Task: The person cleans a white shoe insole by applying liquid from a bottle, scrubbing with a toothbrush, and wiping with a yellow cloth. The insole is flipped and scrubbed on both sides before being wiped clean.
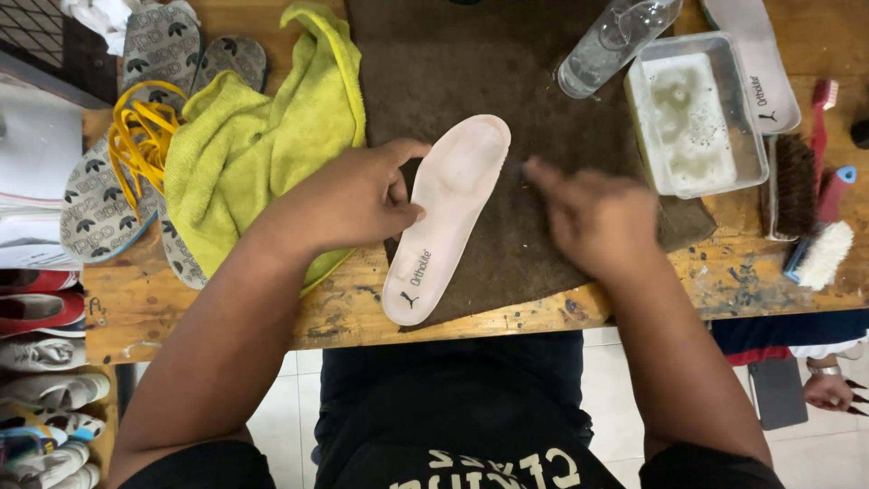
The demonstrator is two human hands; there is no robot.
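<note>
A pale pink shoe insole (450, 213) lies on a dark brown mat (507, 100) on the wooden bench. My left hand (348, 199) rests on the insole's left edge, thumb and fingers pinching it. To the right of the insole my right hand (593, 217) hovers over the mat, blurred, with a finger pointing toward the insole and nothing in it.
A yellow-green cloth (262, 136), yellow laces (136, 136) and patterned insoles (95, 213) lie at left. A clear plastic bottle (611, 41), a tub of soapy water (697, 113), another insole (756, 59) and brushes (806, 195) sit at right. Shoes (41, 362) stand on the floor at left.
</note>
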